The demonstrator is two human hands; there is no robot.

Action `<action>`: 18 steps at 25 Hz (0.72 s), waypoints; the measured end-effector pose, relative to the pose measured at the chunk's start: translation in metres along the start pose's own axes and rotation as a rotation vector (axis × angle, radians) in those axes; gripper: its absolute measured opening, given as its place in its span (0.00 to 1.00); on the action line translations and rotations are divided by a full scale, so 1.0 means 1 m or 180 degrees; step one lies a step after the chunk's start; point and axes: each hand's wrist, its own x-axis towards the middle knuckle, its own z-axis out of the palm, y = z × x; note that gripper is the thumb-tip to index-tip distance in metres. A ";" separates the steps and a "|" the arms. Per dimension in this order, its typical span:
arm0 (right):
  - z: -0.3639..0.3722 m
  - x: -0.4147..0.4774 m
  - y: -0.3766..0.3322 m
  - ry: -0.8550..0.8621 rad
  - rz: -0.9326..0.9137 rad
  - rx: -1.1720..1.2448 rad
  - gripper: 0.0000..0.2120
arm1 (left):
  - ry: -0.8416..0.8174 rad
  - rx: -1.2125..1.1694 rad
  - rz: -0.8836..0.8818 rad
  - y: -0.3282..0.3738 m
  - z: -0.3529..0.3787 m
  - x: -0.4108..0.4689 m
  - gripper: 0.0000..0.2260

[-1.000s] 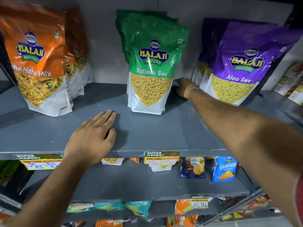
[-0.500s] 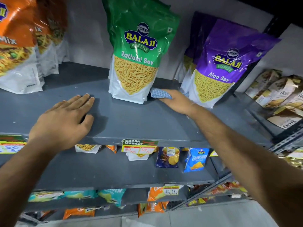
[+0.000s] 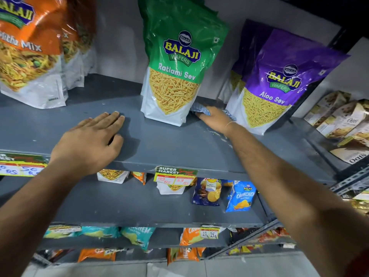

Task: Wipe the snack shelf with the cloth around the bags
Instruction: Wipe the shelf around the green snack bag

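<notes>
A grey metal shelf [image 3: 169, 142] carries three groups of upright snack bags: orange mix bags [image 3: 30, 56] at left, green Ratlami Sev bags [image 3: 179, 62] in the middle, purple Aloo Sev bags [image 3: 279, 80] at right. My right hand [image 3: 214, 119] presses a blue checked cloth [image 3: 200, 109] onto the shelf in the gap between the green and purple bags; most of the cloth is hidden under the hand. My left hand [image 3: 89, 142] lies flat on the shelf near its front edge, fingers spread, holding nothing.
Price labels [image 3: 174, 174] hang on the shelf's front edge. Lower shelves [image 3: 139, 204] hold small chip packets [image 3: 239, 196]. Tan boxed packs [image 3: 343, 120] sit on the neighbouring shelf at right, behind a perforated metal upright [image 3: 351, 180].
My right hand pulled forward from deep between the bags, then slid slightly back toward the gap with the cloth. The left hand stayed flat; the view shifted.
</notes>
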 end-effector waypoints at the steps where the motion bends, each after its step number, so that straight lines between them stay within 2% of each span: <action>1: 0.004 -0.006 0.001 -0.0049 -0.0024 0.0077 0.15 | 0.0005 -0.0004 -0.0011 0.001 0.000 0.000 0.33; 6: 0.005 -0.052 0.005 -0.0233 -0.0199 0.0170 0.24 | -0.0013 -0.0017 0.0008 0.000 0.000 0.001 0.33; 8: 0.007 -0.082 -0.003 -0.0308 -0.0346 0.0152 0.25 | -0.0028 -0.0013 0.0015 -0.002 0.001 0.002 0.34; 11: 0.015 -0.127 -0.016 -0.0426 -0.0900 0.0112 0.25 | -0.0047 0.0011 0.0024 -0.002 0.002 0.002 0.34; 13: 0.022 -0.138 -0.017 -0.0461 -0.0959 0.0263 0.24 | -0.0041 0.0017 0.0043 -0.002 0.001 0.002 0.34; 14: 0.018 -0.140 -0.017 -0.0270 -0.0768 0.0490 0.22 | -0.0044 0.0017 0.0064 -0.002 0.000 0.003 0.35; 16: 0.001 -0.138 -0.010 0.0556 -0.0133 0.0947 0.18 | -0.0080 0.0018 0.0100 -0.002 -0.001 0.002 0.35; 18: -0.019 -0.136 0.016 0.1292 0.0286 0.0973 0.15 | -0.0065 0.0008 0.0062 -0.002 0.000 0.000 0.34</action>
